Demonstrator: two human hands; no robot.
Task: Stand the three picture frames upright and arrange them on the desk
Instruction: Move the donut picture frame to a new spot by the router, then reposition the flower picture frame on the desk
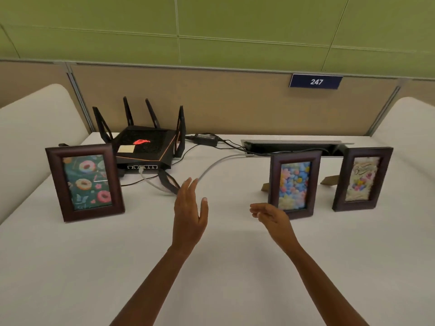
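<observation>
**Inspector:** State the position of the frames.

**Assistant:** All three stand upright on the tabletop (pixel 211 267). The donut frame (pixel 84 182) is at the left, in front of the router (pixel 146 147). The pastel frame (pixel 294 184) and the cake frame (pixel 362 178) stand near one another at the right, each propped on a rear strut.

**Inspector:** And the hands?

**Assistant:** Both are empty. The left hand (pixel 189 212) is raised edge-on, fingers together and extended, thumb apart, in the middle of the tabletop. The right hand (pixel 270 216) is loosely spread, palm down, just beside the lower left corner of the pastel frame. Whether it touches the frame I cannot tell.

**Inspector:** Which relation governs the next move?

**Assistant:** In my judgement, spacing. The gap lies between the donut frame and the right-hand pair. The pastel frame lies immediately to the right of the right hand, long axis vertical, so that hand is the nearer for sliding it leftward. The donut frame is well apart from the left hand.

**Inspector:** Hazards?

**Assistant:** The grey cable (pixel 219 163) crosses the middle ground behind the gap.
</observation>
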